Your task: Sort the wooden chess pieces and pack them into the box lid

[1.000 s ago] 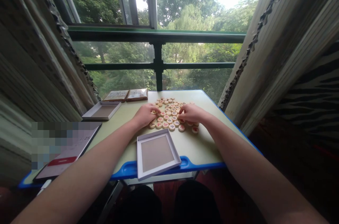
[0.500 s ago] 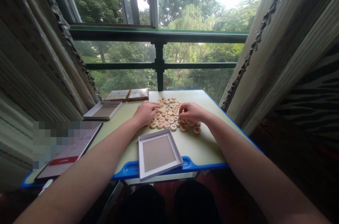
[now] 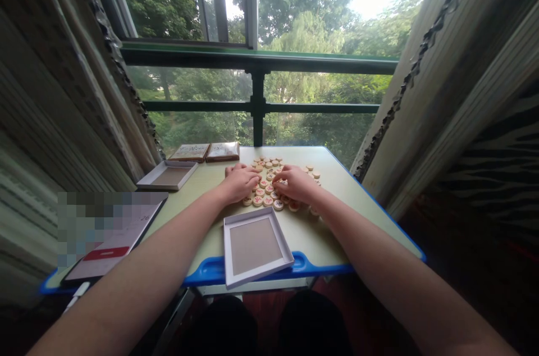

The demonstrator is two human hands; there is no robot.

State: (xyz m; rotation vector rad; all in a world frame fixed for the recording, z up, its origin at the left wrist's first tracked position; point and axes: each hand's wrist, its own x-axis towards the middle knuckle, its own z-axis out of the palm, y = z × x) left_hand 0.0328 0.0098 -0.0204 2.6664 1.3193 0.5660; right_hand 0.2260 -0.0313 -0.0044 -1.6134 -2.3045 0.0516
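Note:
Round wooden Chinese chess pieces [image 3: 268, 201], marked with red or dark characters, are spread in a cluster on the pale table. Along the cluster's left side lies my left hand [image 3: 241, 183], its fingers stretched over the pieces and touching some. My right hand [image 3: 296, 183] is over the middle and right of the cluster, palm down, with bent fingers apart and tips on the pieces. Some pieces are hidden beneath both hands. Nearer to me, a shallow white open box [image 3: 229, 249] with a grey-brown inside sits at the table's front edge.
Another shallow box part [image 3: 190, 172] lies at the left. Behind it are two flat brown-edged boxes [image 3: 223, 151]. A tablet [image 3: 138, 227] with a cable rests at the left front. The table [image 3: 357, 221] has a blue rim; a window and curtains [image 3: 391, 120] surround it.
My right hand has moved left over the cluster, uncovering pieces at its right side. My left hand's fingers have shifted among the pieces. The view has shifted slightly.

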